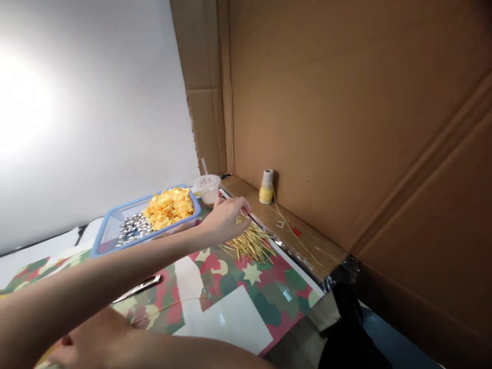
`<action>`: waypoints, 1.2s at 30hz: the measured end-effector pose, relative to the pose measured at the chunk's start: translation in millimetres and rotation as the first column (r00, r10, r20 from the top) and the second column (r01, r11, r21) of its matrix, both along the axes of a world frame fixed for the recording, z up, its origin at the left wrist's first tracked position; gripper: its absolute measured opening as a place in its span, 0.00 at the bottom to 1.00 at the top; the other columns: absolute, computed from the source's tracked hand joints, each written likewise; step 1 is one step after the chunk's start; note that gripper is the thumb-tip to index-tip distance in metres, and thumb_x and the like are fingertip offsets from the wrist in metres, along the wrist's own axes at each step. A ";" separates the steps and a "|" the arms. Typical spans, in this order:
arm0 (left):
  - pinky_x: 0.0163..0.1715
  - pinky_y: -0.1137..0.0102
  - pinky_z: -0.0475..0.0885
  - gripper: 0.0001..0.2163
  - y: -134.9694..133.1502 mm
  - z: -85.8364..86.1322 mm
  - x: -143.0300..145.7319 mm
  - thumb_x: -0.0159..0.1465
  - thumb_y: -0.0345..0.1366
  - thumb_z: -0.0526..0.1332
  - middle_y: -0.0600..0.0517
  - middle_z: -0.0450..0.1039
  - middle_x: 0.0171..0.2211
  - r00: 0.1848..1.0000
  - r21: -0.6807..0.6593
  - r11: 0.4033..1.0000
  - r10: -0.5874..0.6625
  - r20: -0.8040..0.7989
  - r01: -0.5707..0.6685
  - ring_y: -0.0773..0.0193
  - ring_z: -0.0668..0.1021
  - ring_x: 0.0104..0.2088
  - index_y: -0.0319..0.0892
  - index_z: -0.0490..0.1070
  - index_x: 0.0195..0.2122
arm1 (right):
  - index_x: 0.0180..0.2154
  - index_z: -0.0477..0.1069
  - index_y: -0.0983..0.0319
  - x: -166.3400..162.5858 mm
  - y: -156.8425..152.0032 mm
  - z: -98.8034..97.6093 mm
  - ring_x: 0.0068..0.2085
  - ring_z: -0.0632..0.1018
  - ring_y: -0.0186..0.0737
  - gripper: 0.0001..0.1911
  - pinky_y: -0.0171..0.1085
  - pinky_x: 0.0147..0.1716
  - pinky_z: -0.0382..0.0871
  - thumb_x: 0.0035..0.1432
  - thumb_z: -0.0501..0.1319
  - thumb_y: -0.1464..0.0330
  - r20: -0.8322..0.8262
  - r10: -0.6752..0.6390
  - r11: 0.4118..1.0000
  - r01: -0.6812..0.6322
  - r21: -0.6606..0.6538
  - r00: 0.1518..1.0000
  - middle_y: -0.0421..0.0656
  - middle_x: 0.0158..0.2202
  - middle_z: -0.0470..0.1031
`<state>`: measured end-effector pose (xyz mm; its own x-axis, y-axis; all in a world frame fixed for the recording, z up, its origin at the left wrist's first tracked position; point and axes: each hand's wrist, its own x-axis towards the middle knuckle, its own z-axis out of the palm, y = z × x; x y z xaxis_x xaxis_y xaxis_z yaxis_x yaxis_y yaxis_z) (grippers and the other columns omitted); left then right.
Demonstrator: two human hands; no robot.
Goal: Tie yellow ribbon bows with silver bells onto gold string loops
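Note:
My left hand [227, 219] reaches across to the right, above a loose pile of thin yellow straw-like sticks [253, 243]. Its fingers are bent together near the far end of the pile; anything pinched between them is too small to make out. My right hand [82, 341] is low at the left, partly covered by my left forearm. Its fingers are curled, and a bit of yellow shows beside them, but what they hold is unclear. A thin yellow strand [171, 306] lies across the tabletop close to it. Metal tweezers or scissors [144, 287] lie partly behind my left forearm.
A blue plastic basket [100, 237] holds yellow folded pieces [169, 207] and silvery beads [132, 229]. Beside it stands a lidded cup [209, 190] with a straw. A yellow thread cone [266, 188] stands by the cardboard wall [346, 113]. White paper [230, 318] covers part of the patterned tabletop [269, 302].

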<state>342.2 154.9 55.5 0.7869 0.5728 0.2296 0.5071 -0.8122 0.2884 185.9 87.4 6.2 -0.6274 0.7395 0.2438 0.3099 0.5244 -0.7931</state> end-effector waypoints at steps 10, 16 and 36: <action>0.34 0.69 0.70 0.00 -80.6 58.4 -188.1 0.62 0.32 0.58 0.52 0.72 0.30 0.917 0.203 0.937 0.204 0.343 -0.285 0.65 0.74 0.32 0.42 0.67 0.34 | 0.28 0.71 0.63 -3.1 -17.6 -29.6 0.34 0.76 0.37 0.05 0.32 0.37 0.67 0.53 0.64 0.77 -0.277 -0.075 0.996 0.085 0.025 0.958 0.42 0.30 0.77; 0.31 0.68 0.73 0.07 -109.9 -9.8 -305.4 0.62 0.39 0.57 0.49 0.72 0.34 0.608 0.039 0.689 0.609 0.510 -0.723 0.63 0.75 0.31 0.42 0.67 0.36 | 0.27 0.67 0.62 -4.1 -14.5 -39.1 0.31 0.73 0.37 0.08 0.33 0.33 0.66 0.53 0.61 0.78 -0.399 -0.168 0.980 0.197 0.034 0.901 0.40 0.28 0.71; 0.28 0.71 0.70 0.05 -138.1 -61.9 -332.7 0.59 0.32 0.58 0.52 0.75 0.24 0.742 -0.248 0.850 0.527 0.415 -0.465 0.63 0.76 0.26 0.40 0.73 0.30 | 0.28 0.68 0.60 -2.6 -34.9 -45.5 0.30 0.73 0.38 0.06 0.35 0.31 0.66 0.58 0.59 0.67 -0.337 -0.134 0.975 0.185 0.123 0.932 0.41 0.27 0.72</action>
